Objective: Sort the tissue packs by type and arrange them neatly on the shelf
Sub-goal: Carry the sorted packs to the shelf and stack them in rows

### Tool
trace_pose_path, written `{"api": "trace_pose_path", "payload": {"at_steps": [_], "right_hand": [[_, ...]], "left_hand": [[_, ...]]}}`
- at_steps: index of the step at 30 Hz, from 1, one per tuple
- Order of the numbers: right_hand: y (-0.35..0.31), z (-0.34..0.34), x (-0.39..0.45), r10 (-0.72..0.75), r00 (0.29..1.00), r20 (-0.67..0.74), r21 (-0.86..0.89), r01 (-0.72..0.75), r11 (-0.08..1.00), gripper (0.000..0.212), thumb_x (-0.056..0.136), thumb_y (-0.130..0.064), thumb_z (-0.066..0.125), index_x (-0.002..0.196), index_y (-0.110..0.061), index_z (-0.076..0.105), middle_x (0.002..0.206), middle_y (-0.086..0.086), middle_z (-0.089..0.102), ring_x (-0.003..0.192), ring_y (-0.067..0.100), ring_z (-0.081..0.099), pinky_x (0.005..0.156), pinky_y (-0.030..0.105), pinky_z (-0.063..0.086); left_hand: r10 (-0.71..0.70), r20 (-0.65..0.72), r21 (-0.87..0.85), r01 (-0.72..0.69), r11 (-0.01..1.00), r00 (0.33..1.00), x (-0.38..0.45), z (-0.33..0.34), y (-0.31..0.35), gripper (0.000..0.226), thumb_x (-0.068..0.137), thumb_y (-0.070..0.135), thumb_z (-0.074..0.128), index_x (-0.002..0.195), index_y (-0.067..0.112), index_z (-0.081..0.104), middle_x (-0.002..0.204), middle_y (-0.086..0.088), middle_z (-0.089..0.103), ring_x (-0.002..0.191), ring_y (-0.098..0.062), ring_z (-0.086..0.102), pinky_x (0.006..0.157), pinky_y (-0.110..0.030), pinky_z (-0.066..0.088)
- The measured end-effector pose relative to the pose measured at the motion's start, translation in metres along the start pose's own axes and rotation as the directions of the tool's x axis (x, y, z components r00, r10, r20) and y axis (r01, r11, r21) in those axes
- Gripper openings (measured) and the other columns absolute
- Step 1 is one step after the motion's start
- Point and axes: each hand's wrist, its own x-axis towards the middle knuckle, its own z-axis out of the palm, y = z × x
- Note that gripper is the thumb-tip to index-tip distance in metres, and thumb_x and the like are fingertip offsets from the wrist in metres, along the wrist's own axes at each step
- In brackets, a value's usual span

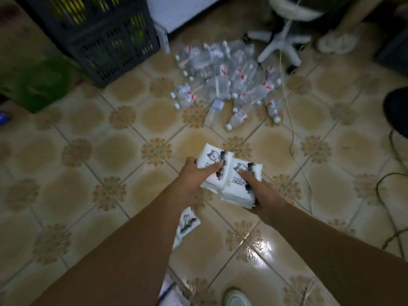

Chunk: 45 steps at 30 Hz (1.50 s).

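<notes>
A white shoe is seen nearest. Beyond it, one tissue pack lies on the tiled floor. Farther on, two stacked packs are gripped by the left hand and right hand, thumbs pressed on top. Beyond those, clear bottles are heaped.

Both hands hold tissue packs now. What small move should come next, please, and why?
Probably bend down and add the loose tissue pack on the tiled floor to the bundle. The left hand and right hand already grip the white cat-printed tissue packs of seemingly the same type, and no shelf is in view.
</notes>
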Motion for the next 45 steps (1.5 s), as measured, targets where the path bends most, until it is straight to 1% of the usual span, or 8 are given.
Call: {"api": "trace_pose_path", "payload": {"at_steps": [5,10,15,21,28,33,37,45], "right_hand": [[-0.143,0.029,-0.176,-0.123,0.992,-0.011,-0.080,0.122,0.989,0.109,0.041,-0.077,0.081,0.133,-0.028,0.049,0.126,0.008,0.061,0.100,0.032,0.068,0.064,0.043,0.060],[-0.265,0.085,-0.408,-0.344,0.932,0.117,-0.099,0.356,0.929,0.069,0.077,-0.050,0.076,0.130,-0.015,0.049,0.118,0.010,0.063,0.097,0.030,0.067,0.063,0.038,0.060],[-0.295,0.132,-0.588,-0.542,0.803,0.247,-0.108,0.579,0.808,0.085,0.053,-0.059,0.084,0.122,-0.021,0.052,0.112,0.008,0.068,0.098,0.029,0.068,0.087,0.054,0.056],[-0.240,0.193,-0.683,-0.524,0.622,0.582,0.008,0.640,0.768,0.023,0.090,-0.030,0.067,0.112,-0.032,0.060,0.109,-0.002,0.070,0.094,0.014,0.070,0.073,0.034,0.057],[-0.095,0.267,-0.788,-0.212,0.481,0.851,-0.176,0.641,0.747,0.101,0.071,-0.062,0.075,0.151,-0.037,0.020,0.139,-0.007,0.048,0.119,0.022,0.054,0.104,0.048,0.045],[-0.011,0.295,-0.896,-0.165,0.212,0.963,-0.103,0.860,0.500,0.093,0.086,-0.047,0.065,0.155,-0.036,0.004,0.163,-0.003,0.013,0.145,0.028,0.026,0.110,0.049,0.032],[0.069,0.320,-0.970,-0.076,0.067,0.995,-0.030,0.911,0.411,0.094,0.075,-0.067,0.056,0.153,-0.034,0.016,0.156,-0.002,0.034,0.138,0.026,0.040,0.108,0.048,0.036],[0.284,0.345,-1.131,0.018,0.038,0.999,-0.041,0.761,0.647,0.081,0.083,-0.052,0.068,0.139,-0.007,0.031,0.126,0.009,0.053,0.109,0.029,0.055,0.084,0.033,0.037]], "left_hand": [[0.099,-0.032,0.108,-0.095,0.990,0.995,-0.159,-0.099,0.173,0.088,0.079,0.050,0.077,0.144,0.013,0.031,0.136,-0.006,0.049,0.108,-0.023,0.053,0.081,-0.035,0.046],[0.229,-0.146,0.039,-0.226,0.973,0.962,-0.367,-0.200,0.305,0.074,0.082,0.043,0.077,0.141,0.014,0.041,0.126,-0.002,0.059,0.098,-0.018,0.059,0.078,-0.032,0.049],[0.366,-0.468,-0.110,-0.464,0.879,0.804,-0.567,-0.261,0.334,0.054,0.079,0.043,0.079,0.123,0.018,0.059,0.102,0.011,0.068,0.085,-0.004,0.066,0.057,-0.012,0.048],[0.163,-0.790,-0.312,-0.617,0.722,0.591,-0.723,-0.267,0.243,0.051,0.075,0.043,0.084,0.119,0.031,0.063,0.109,0.009,0.073,0.096,-0.012,0.072,0.086,-0.040,0.060],[-0.130,-0.926,-0.367,-0.761,0.536,0.355,-0.872,-0.233,0.108,0.035,0.088,0.025,0.073,0.121,0.026,0.063,0.110,-0.001,0.075,0.100,-0.022,0.072,0.081,-0.036,0.058],[-0.248,-0.932,-0.354,-0.811,0.466,0.264,-0.993,-0.223,0.014,0.046,0.087,0.022,0.074,0.131,0.024,0.058,0.118,-0.004,0.072,0.108,-0.026,0.070,0.088,-0.043,0.057],[-0.328,-0.938,-0.266,-0.844,0.465,0.115,-1.077,-0.221,-0.052,0.043,0.086,0.023,0.076,0.126,0.024,0.060,0.114,-0.003,0.074,0.104,-0.024,0.071,0.088,-0.047,0.058],[-0.528,-0.815,-0.195,-0.744,0.639,-0.240,-1.283,-0.199,-0.206,0.073,0.061,0.045,0.088,0.119,0.021,0.050,0.110,-0.004,0.071,0.093,-0.013,0.072,0.084,-0.038,0.060]]}}
